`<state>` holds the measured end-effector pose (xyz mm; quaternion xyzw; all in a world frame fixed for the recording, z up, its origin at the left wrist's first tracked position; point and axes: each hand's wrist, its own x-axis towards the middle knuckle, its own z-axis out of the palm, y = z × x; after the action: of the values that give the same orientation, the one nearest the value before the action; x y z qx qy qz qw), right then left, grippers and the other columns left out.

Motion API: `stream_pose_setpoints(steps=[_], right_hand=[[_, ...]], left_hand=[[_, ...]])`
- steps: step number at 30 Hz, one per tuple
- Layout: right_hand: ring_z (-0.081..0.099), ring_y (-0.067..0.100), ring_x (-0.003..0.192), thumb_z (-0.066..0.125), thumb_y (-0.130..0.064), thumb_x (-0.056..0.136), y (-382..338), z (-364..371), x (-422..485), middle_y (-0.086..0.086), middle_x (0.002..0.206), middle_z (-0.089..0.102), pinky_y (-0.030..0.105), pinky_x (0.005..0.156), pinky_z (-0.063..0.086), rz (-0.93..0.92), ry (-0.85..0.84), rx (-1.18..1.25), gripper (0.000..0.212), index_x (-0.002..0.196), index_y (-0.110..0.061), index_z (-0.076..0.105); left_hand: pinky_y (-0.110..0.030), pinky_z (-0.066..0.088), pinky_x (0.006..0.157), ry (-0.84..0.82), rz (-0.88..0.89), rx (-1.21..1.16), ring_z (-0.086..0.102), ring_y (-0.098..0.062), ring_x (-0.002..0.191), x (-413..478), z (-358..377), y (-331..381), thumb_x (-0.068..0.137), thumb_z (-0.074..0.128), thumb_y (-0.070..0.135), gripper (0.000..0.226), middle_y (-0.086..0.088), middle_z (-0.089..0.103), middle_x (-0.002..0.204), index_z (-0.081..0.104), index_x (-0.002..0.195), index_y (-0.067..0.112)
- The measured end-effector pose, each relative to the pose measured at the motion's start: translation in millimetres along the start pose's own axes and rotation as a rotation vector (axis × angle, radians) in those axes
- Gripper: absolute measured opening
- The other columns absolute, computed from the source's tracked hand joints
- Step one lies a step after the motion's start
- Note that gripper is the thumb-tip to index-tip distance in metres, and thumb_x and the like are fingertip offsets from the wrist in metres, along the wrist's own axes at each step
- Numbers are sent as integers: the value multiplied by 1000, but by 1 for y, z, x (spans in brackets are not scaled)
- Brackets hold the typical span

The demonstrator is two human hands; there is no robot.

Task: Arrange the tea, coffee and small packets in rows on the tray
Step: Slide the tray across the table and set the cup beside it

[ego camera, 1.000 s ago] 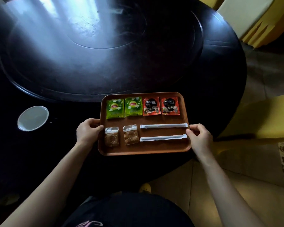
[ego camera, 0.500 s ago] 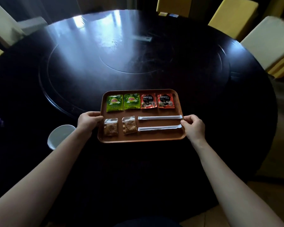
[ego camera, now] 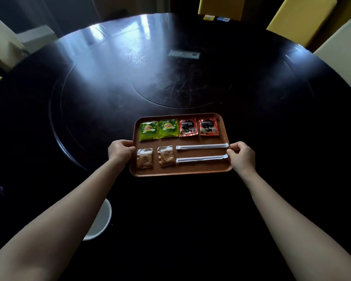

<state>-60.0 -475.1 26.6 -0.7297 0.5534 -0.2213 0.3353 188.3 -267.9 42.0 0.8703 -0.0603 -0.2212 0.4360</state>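
Head: tray between left hand and right hand.

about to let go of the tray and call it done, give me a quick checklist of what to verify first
1. Back row, two green tea packets then two red coffee packets, level: ok.
2. Two small clear packets side by side in front: ok.
3. Two white sticks parallel: ok.
4. Everything inside the tray rim: ok.
5. Left hand and right hand grip opposite edges: ok.
6. Tray flat on the table: cannot tell.
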Motion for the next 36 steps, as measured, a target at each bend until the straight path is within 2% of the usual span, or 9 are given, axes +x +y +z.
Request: stream_pose_setpoints(steps=[3, 8, 17, 21, 26, 28, 30, 33, 36], right_hand=[[62, 27, 93, 59, -7, 82, 3, 9, 0, 15, 99, 68, 35, 83, 50, 30, 11, -13, 13, 93, -3, 64], [62, 30, 93, 60, -5, 82, 11, 15, -7, 18, 100, 67, 28, 79, 43, 44, 56, -53, 13, 93, 0, 64], [60, 31, 95, 55, -6, 87, 6, 19, -17, 19, 107, 61, 32, 77, 46, 14, 94, -227, 15, 99, 0, 60], [57, 35, 102, 49, -11, 91, 0, 14, -22, 22, 114, 59, 37, 85, 47, 24, 74, -272, 24, 108, 2, 60], [54, 37, 100, 48, -9, 89, -26, 26, -65, 21, 106, 59, 43, 85, 47, -311, 194, -403, 24, 108, 0, 59], [56, 33, 91, 47, -13, 88, -41, 44, -99, 18, 96, 61, 37, 84, 45, -474, 62, -293, 20, 98, -4, 61], [57, 28, 88, 43, -24, 88, -53, 65, -138, 13, 90, 63, 29, 82, 40, -561, -203, -168, 25, 93, -8, 62], [58, 25, 96, 42, -35, 90, -66, 95, -188, 10, 98, 64, 32, 89, 44, -546, -649, -112, 33, 103, -13, 62], [56, 22, 106, 45, -36, 93, -71, 122, -219, 7, 112, 61, 35, 93, 45, -488, -879, -176, 32, 117, -18, 56]], left_hand=[[-27, 50, 79, 0, 61, 85, 66, -19, 89, 10, 3, 1, 79, 63, 7, 25, -12, 72, 104, 70, 103, 8], [-32, 51, 88, -35, 139, 170, 66, -21, 96, 21, 6, -3, 79, 62, 8, 25, -13, 72, 106, 71, 103, 8], [-21, 41, 84, -79, 329, 277, 64, -22, 102, 18, 2, -10, 79, 66, 13, 28, -13, 71, 108, 69, 106, 8], [-33, 44, 88, -80, 510, 403, 59, -27, 103, 22, -13, -30, 81, 64, 21, 24, -10, 70, 103, 71, 104, 14], [-41, 38, 104, -78, 701, 624, 48, -31, 122, 28, -42, -72, 83, 63, 25, 35, -10, 60, 130, 64, 117, 17], [-42, 28, 113, -99, 677, 713, 36, -29, 136, 30, -57, -89, 85, 59, 31, 45, -9, 45, 144, 53, 129, 21], [-40, 13, 118, -137, 628, 781, 17, -22, 145, 32, -73, -104, 90, 50, 38, 53, -5, 27, 154, 38, 139, 27], [-37, -1, 118, -209, 596, 836, -1, -16, 146, 35, -94, -119, 93, 40, 43, 57, 0, 10, 158, 21, 145, 30], [-36, -4, 118, -240, 621, 875, -6, -14, 146, 38, -106, -128, 93, 37, 45, 60, 3, 5, 159, 13, 146, 30]])
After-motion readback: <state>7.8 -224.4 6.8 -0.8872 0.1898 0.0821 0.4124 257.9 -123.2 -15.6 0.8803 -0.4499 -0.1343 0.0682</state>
